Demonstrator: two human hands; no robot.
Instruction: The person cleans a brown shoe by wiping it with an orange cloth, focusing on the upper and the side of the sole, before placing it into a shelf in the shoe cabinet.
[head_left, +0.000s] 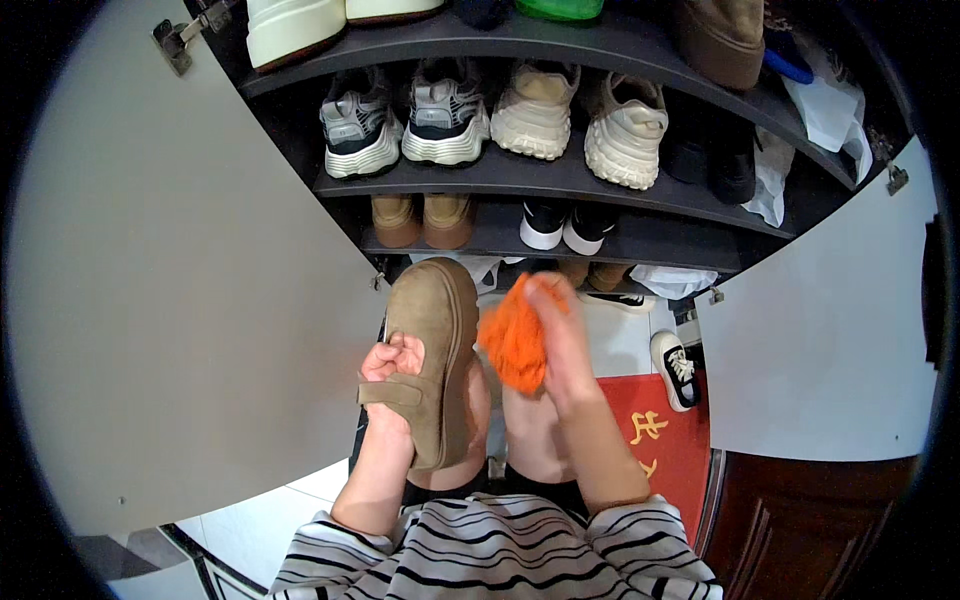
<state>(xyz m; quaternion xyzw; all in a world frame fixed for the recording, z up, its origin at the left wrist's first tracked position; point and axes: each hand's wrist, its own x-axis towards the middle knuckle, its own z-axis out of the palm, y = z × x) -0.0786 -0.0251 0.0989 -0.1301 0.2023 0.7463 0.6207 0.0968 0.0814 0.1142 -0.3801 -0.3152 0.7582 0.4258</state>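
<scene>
A tan suede strap shoe (439, 330) with a thick sole is held up above my knees, toe pointing away from me. My left hand (394, 360) reaches into its opening beneath the strap (394, 393) and holds it from inside. On the right, my right hand (559, 322) grips a bunched orange cloth (517, 337). A narrow gap separates the cloth from the shoe's sole edge. Part of the left hand is hidden by the strap.
An open shoe cabinet with dark shelves (480, 178) stands ahead, holding several pairs of shoes. Its left door (187, 285) and right door (817, 337) flank me. A black-and-white sneaker (675, 371) lies on the floor by a red mat (675, 450).
</scene>
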